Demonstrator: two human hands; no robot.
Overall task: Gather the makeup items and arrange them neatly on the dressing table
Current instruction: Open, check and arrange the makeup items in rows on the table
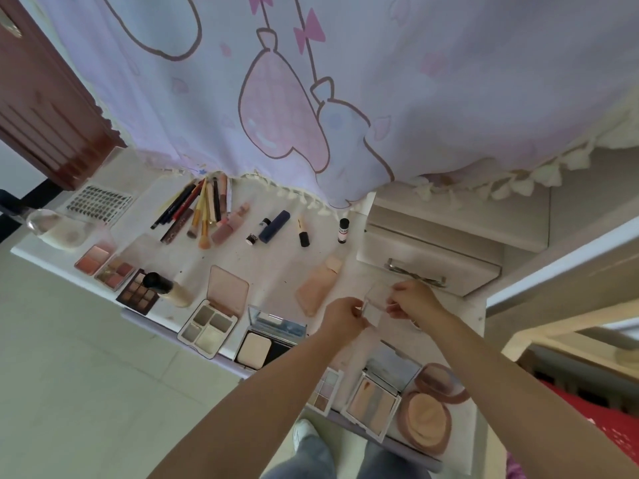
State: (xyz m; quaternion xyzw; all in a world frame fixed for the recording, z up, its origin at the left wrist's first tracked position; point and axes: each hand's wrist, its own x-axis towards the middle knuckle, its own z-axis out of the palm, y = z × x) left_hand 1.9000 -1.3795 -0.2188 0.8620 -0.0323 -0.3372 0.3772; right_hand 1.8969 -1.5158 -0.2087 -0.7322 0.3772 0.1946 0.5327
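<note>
My left hand (342,314) and my right hand (413,299) both pinch a small clear compact case (375,300), held just above the white dressing table (276,274). A peach tube (318,283) lies to the left of the case. Open palettes (216,316) and a powder compact (266,340) line the table's near edge. Brushes and pencils (200,212) lie fanned at the back, with lipsticks (276,225) to their right. Under my arms sit an eyeshadow palette (375,399) and a round cushion compact (428,414).
A lilac cartoon-print cloth (311,81) hangs over the back of the table. A drawer unit with a metal handle (415,271) stands at the right. A lash tray (98,203), blush palettes (103,264) and a foundation bottle (169,286) sit at the left.
</note>
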